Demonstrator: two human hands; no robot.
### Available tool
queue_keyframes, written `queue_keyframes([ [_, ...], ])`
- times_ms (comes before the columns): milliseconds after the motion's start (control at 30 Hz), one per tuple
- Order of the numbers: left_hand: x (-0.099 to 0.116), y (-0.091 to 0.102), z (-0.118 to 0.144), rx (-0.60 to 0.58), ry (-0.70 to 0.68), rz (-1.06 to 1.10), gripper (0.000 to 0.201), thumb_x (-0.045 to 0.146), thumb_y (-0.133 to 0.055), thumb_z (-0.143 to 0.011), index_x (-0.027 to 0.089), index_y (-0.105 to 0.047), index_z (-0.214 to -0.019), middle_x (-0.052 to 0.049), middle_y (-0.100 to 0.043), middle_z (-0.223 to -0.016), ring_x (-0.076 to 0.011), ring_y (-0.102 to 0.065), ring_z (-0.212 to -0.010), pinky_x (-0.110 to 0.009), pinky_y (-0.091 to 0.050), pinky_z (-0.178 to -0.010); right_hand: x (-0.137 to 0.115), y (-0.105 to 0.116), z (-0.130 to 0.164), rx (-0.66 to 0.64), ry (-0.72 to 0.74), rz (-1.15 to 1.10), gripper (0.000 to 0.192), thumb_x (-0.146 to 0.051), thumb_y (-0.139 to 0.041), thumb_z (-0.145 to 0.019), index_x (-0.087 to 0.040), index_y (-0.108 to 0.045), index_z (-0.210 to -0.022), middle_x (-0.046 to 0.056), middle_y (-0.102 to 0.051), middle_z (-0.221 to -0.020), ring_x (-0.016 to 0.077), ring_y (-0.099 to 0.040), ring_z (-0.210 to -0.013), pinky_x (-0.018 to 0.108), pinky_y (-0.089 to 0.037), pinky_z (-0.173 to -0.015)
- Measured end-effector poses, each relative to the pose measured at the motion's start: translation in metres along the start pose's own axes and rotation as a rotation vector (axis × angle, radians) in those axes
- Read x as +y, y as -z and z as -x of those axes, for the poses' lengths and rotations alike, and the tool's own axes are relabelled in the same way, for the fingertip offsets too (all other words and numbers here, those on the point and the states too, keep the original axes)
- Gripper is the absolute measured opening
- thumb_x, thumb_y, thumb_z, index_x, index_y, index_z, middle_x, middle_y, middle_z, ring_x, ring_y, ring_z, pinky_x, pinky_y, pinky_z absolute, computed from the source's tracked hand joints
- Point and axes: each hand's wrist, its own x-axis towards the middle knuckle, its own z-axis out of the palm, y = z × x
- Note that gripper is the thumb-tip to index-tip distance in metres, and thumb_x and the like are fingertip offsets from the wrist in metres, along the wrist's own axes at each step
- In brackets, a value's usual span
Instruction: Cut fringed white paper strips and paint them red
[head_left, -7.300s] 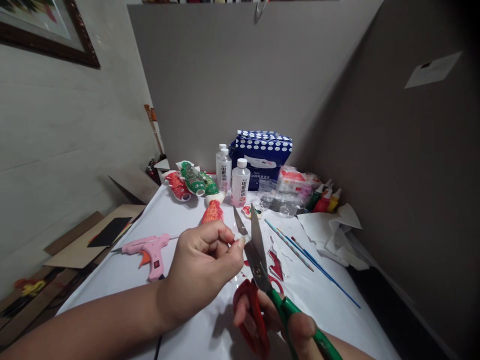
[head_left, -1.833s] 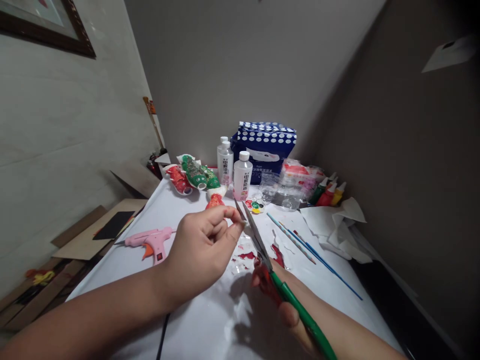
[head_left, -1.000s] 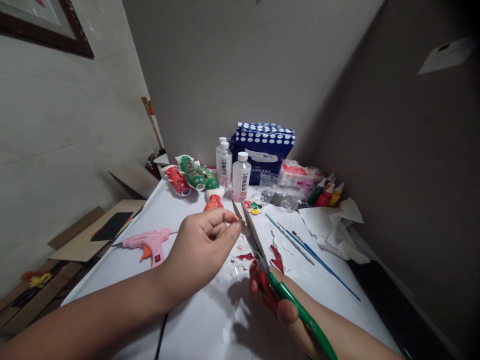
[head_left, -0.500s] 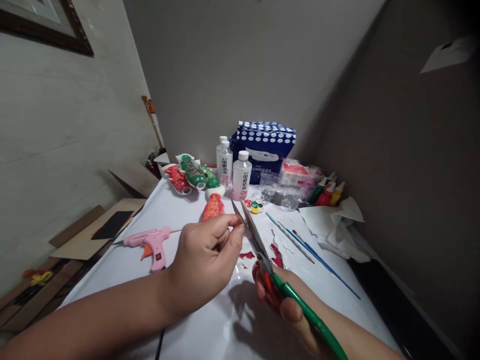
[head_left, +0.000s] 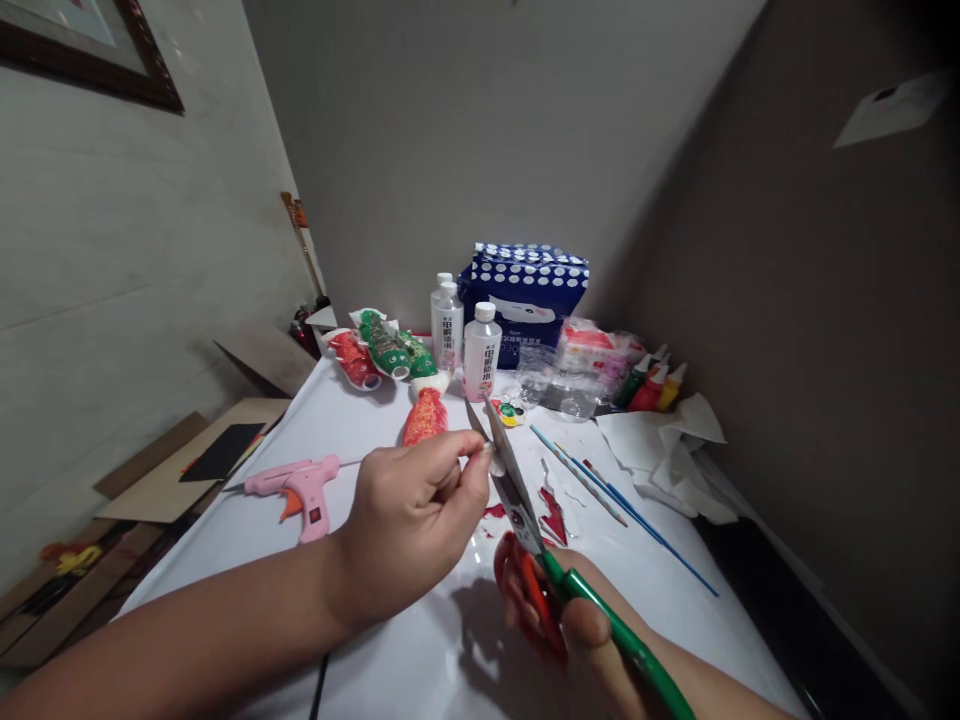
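My left hand (head_left: 420,515) is closed in a pinch between thumb and forefinger. A small pale, thin piece (head_left: 496,463) sticks out from those fingertips, between the blades of the scissors. My right hand (head_left: 589,630) grips the scissors (head_left: 615,622), which have metal blades and green and red handles. Their blades are parted and point away from me, the tips just beyond my left fingertips. Behind my left hand lies a red-orange painted fish-like shape (head_left: 425,415) with a white end. Scraps with red paint (head_left: 553,517) lie on the white tabletop beyond the scissors.
A pink glue gun (head_left: 300,488) lies at left. Painted red (head_left: 352,358) and green (head_left: 384,343) fish-like shapes sit behind. Beyond are labelled bottles (head_left: 481,355), a blue package (head_left: 525,290) and a paint palette (head_left: 507,411). Brushes (head_left: 637,515), crumpled paper (head_left: 660,440) and paint bottles (head_left: 649,390) are at right.
The scissors' handles have spread, the red one swinging down and left, and the blades have parted wider. More of the pale piece shows at my left fingertips. My left hand has barely moved.
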Motion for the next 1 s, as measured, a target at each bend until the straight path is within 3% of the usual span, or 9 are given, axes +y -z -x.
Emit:
queue_keyframes([
  [200,0.0,0.007,-0.008,-0.085,0.276,0.134,0.016,0.018,-0.058,-0.08,0.015,-0.056,-0.065,0.009,-0.035,-0.044,-0.0047,-0.03,-0.04,-0.017,-0.027,-0.04,-0.01,0.005,-0.002,0.015,-0.01,0.04,0.085,-0.096,-0.026,-0.062,-0.018,-0.055,-0.082,0.002,-0.049,-0.069,0.0144,-0.042,-0.06,0.026,-0.039,-0.053],
  [400,0.002,0.011,-0.019,-0.182,0.507,0.236,0.011,0.024,-0.059,-0.078,0.015,-0.063,-0.071,0.01,-0.037,-0.04,-0.0056,-0.034,-0.036,-0.017,-0.028,-0.038,-0.027,0.011,-0.005,0.088,-0.015,0.092,0.074,-0.089,-0.039,-0.069,-0.018,-0.057,-0.082,0.002,-0.049,-0.069,0.0144,-0.041,-0.06,0.026,-0.037,-0.052],
  [533,0.002,0.009,-0.019,-0.156,0.466,0.205,0.013,0.024,-0.059,-0.079,0.014,-0.065,-0.072,0.01,-0.037,-0.04,-0.005,-0.033,-0.036,-0.016,-0.028,-0.038,-0.025,0.01,-0.006,0.067,-0.027,0.057,0.076,-0.09,-0.036,-0.069,-0.018,-0.056,-0.084,0.001,-0.048,-0.072,0.0137,-0.04,-0.06,0.025,-0.037,-0.052],
  [767,0.004,0.006,-0.007,-0.004,0.262,0.139,0.011,0.02,-0.061,-0.081,0.014,-0.067,-0.075,0.01,-0.035,-0.042,-0.0048,-0.032,-0.038,-0.016,-0.03,-0.038,-0.038,-0.003,-0.008,-0.013,0.006,-0.046,0.085,-0.094,-0.025,-0.065,-0.016,-0.055,-0.077,0.0,-0.047,-0.065,0.012,-0.039,-0.055,0.024,-0.033,-0.049],
  [867,0.004,0.005,-0.003,0.022,0.191,0.087,0.007,0.017,-0.063,-0.081,0.014,-0.066,-0.076,0.01,-0.037,-0.042,-0.0044,-0.033,-0.037,-0.017,-0.031,-0.038,-0.037,-0.006,-0.007,-0.009,0.002,-0.069,0.093,-0.096,-0.019,-0.063,-0.014,-0.059,-0.082,-0.001,-0.045,-0.062,0.013,-0.039,-0.053,0.025,-0.033,-0.048],
  [1000,0.003,0.002,0.002,0.06,0.127,0.013,0.002,0.014,-0.064,-0.081,0.016,-0.065,-0.08,0.01,-0.041,-0.042,-0.0044,-0.036,-0.035,-0.018,-0.034,-0.041,-0.037,-0.005,-0.002,-0.069,0.034,-0.081,0.088,-0.092,-0.017,-0.07,-0.016,-0.058,-0.089,-0.003,-0.04,-0.059,0.013,-0.036,-0.051,0.026,-0.032,-0.049],
])
